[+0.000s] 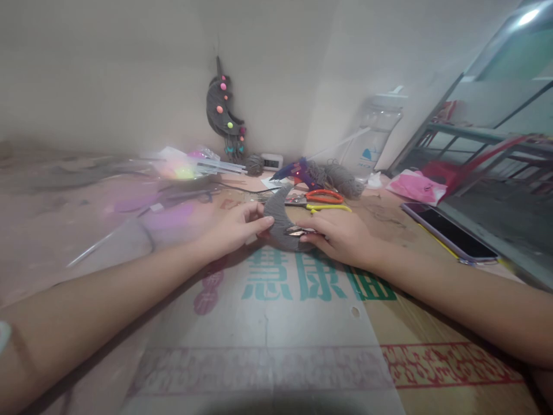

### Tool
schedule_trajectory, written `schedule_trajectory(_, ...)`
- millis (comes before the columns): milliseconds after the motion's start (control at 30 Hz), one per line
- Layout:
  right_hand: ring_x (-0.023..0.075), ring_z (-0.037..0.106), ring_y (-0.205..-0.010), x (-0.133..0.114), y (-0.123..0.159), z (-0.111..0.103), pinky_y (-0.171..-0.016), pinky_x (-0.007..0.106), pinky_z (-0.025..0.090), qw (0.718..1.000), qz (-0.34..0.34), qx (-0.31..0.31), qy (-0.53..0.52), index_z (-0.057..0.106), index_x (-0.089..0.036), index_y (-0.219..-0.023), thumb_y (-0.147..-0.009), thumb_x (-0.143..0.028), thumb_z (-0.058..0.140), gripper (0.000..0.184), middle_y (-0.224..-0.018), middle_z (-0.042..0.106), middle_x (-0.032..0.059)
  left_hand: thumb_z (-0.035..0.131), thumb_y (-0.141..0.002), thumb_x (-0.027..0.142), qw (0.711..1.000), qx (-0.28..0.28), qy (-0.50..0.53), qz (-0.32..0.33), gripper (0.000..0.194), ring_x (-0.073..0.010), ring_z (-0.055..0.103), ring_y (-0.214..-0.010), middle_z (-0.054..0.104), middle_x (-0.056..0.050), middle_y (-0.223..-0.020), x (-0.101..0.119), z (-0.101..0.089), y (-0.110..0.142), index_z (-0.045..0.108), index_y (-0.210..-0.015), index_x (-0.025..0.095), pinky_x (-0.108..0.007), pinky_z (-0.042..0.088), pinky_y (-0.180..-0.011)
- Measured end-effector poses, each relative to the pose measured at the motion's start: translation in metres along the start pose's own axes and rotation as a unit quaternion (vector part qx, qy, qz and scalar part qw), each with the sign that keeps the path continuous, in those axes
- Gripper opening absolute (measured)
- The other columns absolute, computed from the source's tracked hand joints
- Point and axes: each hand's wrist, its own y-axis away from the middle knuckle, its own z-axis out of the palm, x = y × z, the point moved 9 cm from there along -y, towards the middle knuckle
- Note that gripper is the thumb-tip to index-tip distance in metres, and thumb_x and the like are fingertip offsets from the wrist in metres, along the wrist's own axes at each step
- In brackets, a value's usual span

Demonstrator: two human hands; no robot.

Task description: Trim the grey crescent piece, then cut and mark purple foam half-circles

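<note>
Head view: my left hand (242, 226) pinches one grey crescent (275, 214) over the cardboard (268, 328); my right hand (343, 235), fingers closed, grips one small metal tool (294, 231) at its lower right. Beyond are one glue gun (298, 169), one bottle (372, 141), one phone (451, 231) and one beaded crescent (215, 115), hanging.

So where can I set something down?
The printed board between the left forearm and right forearm, nearer than the left hand and right hand, looks bare. A smaller patch likely lies between the right hand and the phone. Behind the hands it's crowded: orange-handled scissors, glue gun, yarn, bottle.
</note>
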Motion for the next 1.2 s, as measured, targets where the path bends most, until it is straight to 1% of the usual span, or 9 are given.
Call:
schedule_trajectory(233, 0.017, 0.062, -0.073, -0.003, -0.001, 0.001, -0.063, 0.027, 0.039, 1.0, -0.016, 0.0, 0.016, 0.071, -0.017, -0.106, -0.103, -0.039, 0.045, 0.034, -0.076, 0.069, 0.0055, 0.075, -0.077, 0.049, 1.0, -0.011, -0.012, 0.011, 0.038, -0.0136, 0.06, -0.068, 0.064, 0.0, -0.073, 0.003, 0.001, -0.002, 0.055, -0.083, 0.017, -0.027, 0.046, -0.066)
schedule_trajectory(333, 0.0166, 0.062, -0.071, -0.006, -0.002, -0.003, -0.063, 0.027, 0.039, 0.999, -0.027, 0.015, 0.017, 0.071, -0.017, -0.105, -0.103, -0.037, 0.045, 0.033, -0.074, 0.069, 0.0052, 0.075, -0.077, 0.049, 1.0, -0.012, -0.014, 0.006, 0.038, -0.0136, 0.06, -0.068, 0.064, 0.0, -0.073, 0.003, 0.002, -0.002, 0.055, -0.083, 0.017, -0.027, 0.046, -0.066)
schedule_trajectory(600, 0.0162, 0.063, -0.07, -0.009, -0.004, -0.006, -0.062, 0.027, 0.04, 0.999, -0.041, 0.02, 0.013, 0.071, -0.017, -0.102, -0.103, -0.034, 0.046, 0.031, -0.071, 0.068, 0.0043, 0.077, -0.073, 0.049, 1.0, -0.01, -0.007, -0.005, 0.039, -0.0129, 0.059, -0.065, 0.064, 0.001, -0.07, 0.004, 0.003, -0.001, 0.054, -0.081, 0.018, -0.026, 0.047, -0.065)
schedule_trajectory(833, 0.0169, 0.062, -0.069, -0.003, -0.001, 0.0, -0.061, 0.028, 0.039, 1.0, -0.025, 0.009, 0.013, 0.072, -0.019, -0.099, -0.102, -0.035, 0.047, 0.03, -0.075, 0.07, 0.0049, 0.075, -0.076, 0.048, 1.0, -0.012, -0.014, 0.007, 0.037, -0.0142, 0.061, -0.068, 0.065, 0.0, -0.074, 0.003, 0.002, -0.002, 0.055, -0.083, 0.018, -0.027, 0.047, -0.066)
schedule_trajectory(967, 0.0175, 0.066, -0.08, 0.01, 0.002, -0.001, -0.072, 0.028, 0.045, 0.998, 0.036, 0.012, -0.042, 0.07, -0.019, -0.112, -0.101, -0.036, 0.05, 0.029, -0.092, 0.075, 0.0064, 0.074, -0.078, 0.047, 1.0, 0.0, -0.005, 0.004, 0.035, -0.0126, 0.06, -0.067, 0.064, 0.001, -0.072, 0.001, 0.0, -0.001, 0.054, -0.083, 0.018, -0.026, 0.046, -0.066)
schedule_trajectory(1033, 0.0179, 0.067, -0.083, 0.013, 0.002, -0.001, -0.075, 0.029, 0.047, 0.996, 0.058, 0.005, -0.062, 0.069, -0.019, -0.116, -0.1, -0.037, 0.05, 0.03, -0.098, 0.076, 0.007, 0.074, -0.079, 0.046, 1.0, 0.002, 0.009, 0.0, 0.035, -0.0122, 0.059, -0.067, 0.063, 0.002, -0.072, 0.0, 0.0, -0.001, 0.054, -0.083, 0.018, -0.026, 0.045, -0.067)
schedule_trajectory(1100, 0.0186, 0.068, -0.084, 0.013, 0.002, 0.0, -0.076, 0.029, 0.047, 0.996, 0.063, -0.008, -0.06, 0.069, -0.018, -0.117, -0.1, -0.036, 0.051, 0.031, -0.097, 0.076, 0.0075, 0.074, -0.078, 0.046, 1.0, 0.004, 0.015, -0.005, 0.035, -0.0123, 0.06, -0.067, 0.063, 0.002, -0.072, 0.0, 0.0, -0.001, 0.054, -0.083, 0.018, -0.026, 0.045, -0.067)
schedule_trajectory(1200, 0.0197, 0.068, -0.085, 0.011, 0.0, 0.002, -0.075, 0.029, 0.046, 0.997, 0.057, -0.024, -0.039, 0.071, -0.018, -0.112, -0.099, -0.035, 0.051, 0.029, -0.093, 0.076, 0.0083, 0.074, -0.078, 0.045, 1.0, 0.014, 0.006, -0.001, 0.034, -0.0129, 0.06, -0.068, 0.064, 0.001, -0.073, 0.0, -0.002, -0.001, 0.055, -0.083, 0.018, -0.026, 0.045, -0.068)
